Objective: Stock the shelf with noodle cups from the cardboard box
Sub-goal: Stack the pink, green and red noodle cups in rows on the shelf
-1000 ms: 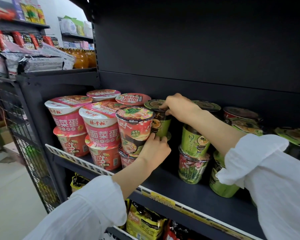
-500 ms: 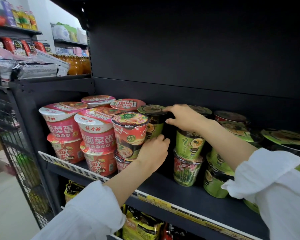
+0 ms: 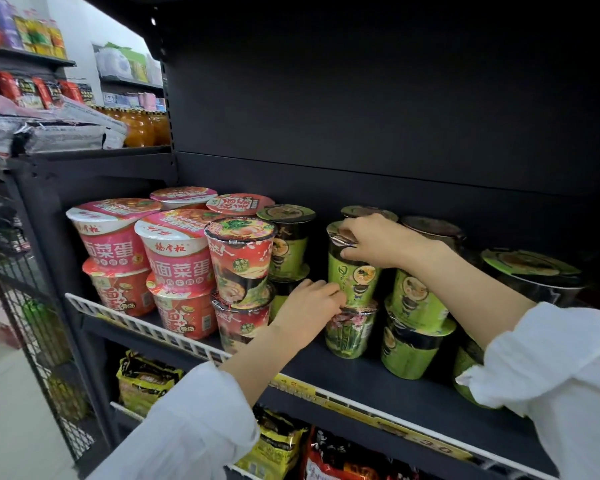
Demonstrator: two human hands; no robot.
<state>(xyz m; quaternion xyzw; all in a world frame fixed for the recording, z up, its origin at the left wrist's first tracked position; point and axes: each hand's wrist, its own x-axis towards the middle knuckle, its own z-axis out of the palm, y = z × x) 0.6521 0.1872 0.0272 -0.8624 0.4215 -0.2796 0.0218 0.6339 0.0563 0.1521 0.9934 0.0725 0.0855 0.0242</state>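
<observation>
Right hand (image 3: 381, 241) curls over the rim and lid of a green noodle cup (image 3: 352, 275), fingers on top, thumb at the side: gripping it. That cup sits stacked on a floral-print cup (image 3: 349, 332) on the dark shelf (image 3: 378, 386). Left hand (image 3: 305, 311) reaches in lower, fingers bent and touching the seam where the two cups meet; can't tell if it actually grips either. Both arms in white sleeves, soft crinkled fabric.

Shelf is dark matte metal, flat deck, dark back panel, white wire rail (image 3: 146, 325) along the front edge with a yellow price strip (image 3: 371, 414). Left part holds pink wide bowls (image 3: 167, 268) stacked two high, glossy film lids, then tapered red cups (image 3: 241, 261), then more green cups behind and to the right, shiny shrink-wrapped. Lower shelf: crinkly yellow noodle packets (image 3: 142, 382) and red packets. Black wire mesh panel (image 3: 32, 323) at the unit's left side. Background aisle: orange drink bottles (image 3: 142, 128), bagged goods, pale floor.
</observation>
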